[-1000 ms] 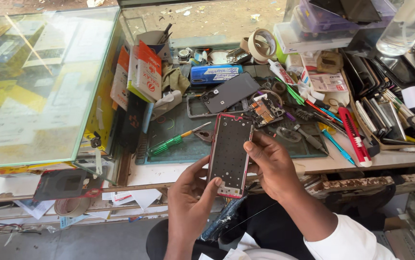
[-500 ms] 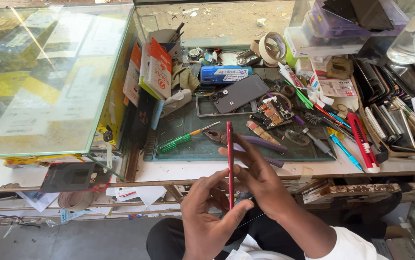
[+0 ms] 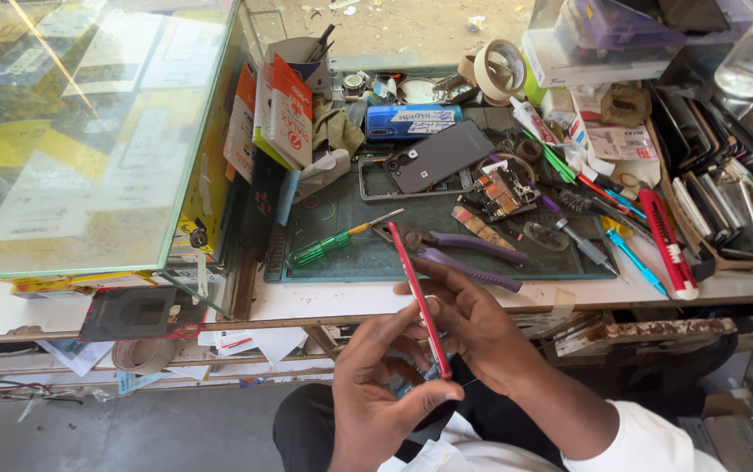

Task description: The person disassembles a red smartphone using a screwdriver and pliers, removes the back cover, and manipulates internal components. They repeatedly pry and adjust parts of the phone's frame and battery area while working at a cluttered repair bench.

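Note:
Both my hands hold a red phone frame (image 3: 417, 297) edge-on above my lap, in front of the workbench. My left hand (image 3: 381, 393) grips its lower end with the thumb against the edge. My right hand (image 3: 473, 328) supports it from the right side, fingers spread along its back. Just beyond the frame's top end lie purple-handled pliers (image 3: 464, 253) and a green-handled screwdriver (image 3: 328, 246) on a dark green work mat (image 3: 411, 218).
A dark phone back cover (image 3: 438, 156), an empty phone frame (image 3: 372, 179), a circuit board (image 3: 503, 188), a blue box (image 3: 407, 121), tape rolls (image 3: 499, 70), a red utility knife (image 3: 666, 240) and several small tools crowd the bench. A glass counter (image 3: 88, 131) stands at left.
The phone frame has been turned from lying flat and facing me to edge-on, and both hands have dropped a little lower toward my lap.

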`<state>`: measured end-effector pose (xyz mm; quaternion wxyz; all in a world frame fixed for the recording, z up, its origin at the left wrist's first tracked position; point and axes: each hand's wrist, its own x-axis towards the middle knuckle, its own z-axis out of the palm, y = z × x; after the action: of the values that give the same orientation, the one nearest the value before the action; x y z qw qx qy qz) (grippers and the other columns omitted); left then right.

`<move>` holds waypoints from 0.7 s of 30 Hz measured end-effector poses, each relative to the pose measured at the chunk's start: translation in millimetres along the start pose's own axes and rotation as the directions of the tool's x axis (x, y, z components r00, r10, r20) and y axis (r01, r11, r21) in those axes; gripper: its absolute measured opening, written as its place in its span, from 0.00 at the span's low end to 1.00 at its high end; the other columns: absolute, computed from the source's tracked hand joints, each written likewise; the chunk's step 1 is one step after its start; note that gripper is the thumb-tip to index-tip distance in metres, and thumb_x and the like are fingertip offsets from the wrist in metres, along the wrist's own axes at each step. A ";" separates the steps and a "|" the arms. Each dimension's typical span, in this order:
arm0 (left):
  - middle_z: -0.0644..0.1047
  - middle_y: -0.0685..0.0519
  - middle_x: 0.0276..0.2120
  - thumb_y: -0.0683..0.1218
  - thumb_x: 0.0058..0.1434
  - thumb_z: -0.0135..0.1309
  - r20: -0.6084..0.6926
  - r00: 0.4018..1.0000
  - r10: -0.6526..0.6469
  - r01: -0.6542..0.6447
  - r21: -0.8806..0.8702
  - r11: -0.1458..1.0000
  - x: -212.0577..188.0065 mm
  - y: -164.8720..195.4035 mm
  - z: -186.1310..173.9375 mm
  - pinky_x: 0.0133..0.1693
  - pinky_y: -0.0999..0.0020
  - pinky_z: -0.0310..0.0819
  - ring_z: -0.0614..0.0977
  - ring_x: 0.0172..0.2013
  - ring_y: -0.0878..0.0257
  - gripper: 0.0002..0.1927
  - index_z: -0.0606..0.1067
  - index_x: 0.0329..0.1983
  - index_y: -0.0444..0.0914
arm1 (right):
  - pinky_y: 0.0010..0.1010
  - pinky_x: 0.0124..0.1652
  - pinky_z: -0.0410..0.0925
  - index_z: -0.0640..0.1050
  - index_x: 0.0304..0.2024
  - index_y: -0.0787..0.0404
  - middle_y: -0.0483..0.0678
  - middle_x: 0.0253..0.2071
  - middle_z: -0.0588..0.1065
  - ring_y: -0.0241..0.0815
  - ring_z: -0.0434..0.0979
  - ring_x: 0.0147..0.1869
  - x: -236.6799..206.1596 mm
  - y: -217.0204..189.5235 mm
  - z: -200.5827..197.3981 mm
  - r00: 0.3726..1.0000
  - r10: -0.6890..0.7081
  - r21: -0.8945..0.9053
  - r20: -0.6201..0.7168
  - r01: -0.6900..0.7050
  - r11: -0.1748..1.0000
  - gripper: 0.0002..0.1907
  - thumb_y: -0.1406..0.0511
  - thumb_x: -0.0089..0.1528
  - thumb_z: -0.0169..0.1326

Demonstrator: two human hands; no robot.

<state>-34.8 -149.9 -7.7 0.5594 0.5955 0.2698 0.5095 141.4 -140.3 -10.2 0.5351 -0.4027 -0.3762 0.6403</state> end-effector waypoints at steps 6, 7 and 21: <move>0.78 0.48 0.45 0.39 0.46 0.75 -0.109 0.993 0.036 -0.039 -0.031 0.999 7.5 20.9 5.3 0.39 0.72 0.84 0.84 0.42 0.62 0.42 0.72 0.66 0.30 | 0.21 0.35 0.71 0.66 0.70 0.64 0.46 0.39 0.71 0.30 0.74 0.41 9.8 -6.0 7.0 0.997 -0.015 0.001 0.077 0.015 1.000 0.33 0.56 0.66 0.56; 0.79 0.48 0.44 0.39 0.45 0.74 -0.142 0.990 0.014 -0.021 -0.046 0.999 10.2 24.2 7.2 0.38 0.71 0.85 0.86 0.41 0.62 0.42 0.72 0.65 0.30 | 0.21 0.34 0.70 0.67 0.70 0.64 0.46 0.37 0.70 0.30 0.73 0.39 11.6 -6.7 9.1 0.996 -0.010 0.019 0.084 0.008 1.000 0.33 0.56 0.66 0.56; 0.78 0.44 0.46 0.36 0.49 0.70 -0.230 0.973 0.015 -0.034 -0.077 0.996 30.0 33.4 15.9 0.42 0.68 0.88 0.87 0.41 0.61 0.38 0.71 0.64 0.26 | 0.28 0.47 0.77 0.66 0.66 0.65 0.51 0.51 0.73 0.35 0.79 0.51 21.4 -16.9 18.4 0.997 0.003 0.208 0.075 -0.019 0.978 0.34 0.55 0.63 0.58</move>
<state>-18.6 -137.1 35.2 0.5416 0.5130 0.3047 0.5922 128.8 -117.6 10.1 0.5565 -0.3223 -0.3243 0.6937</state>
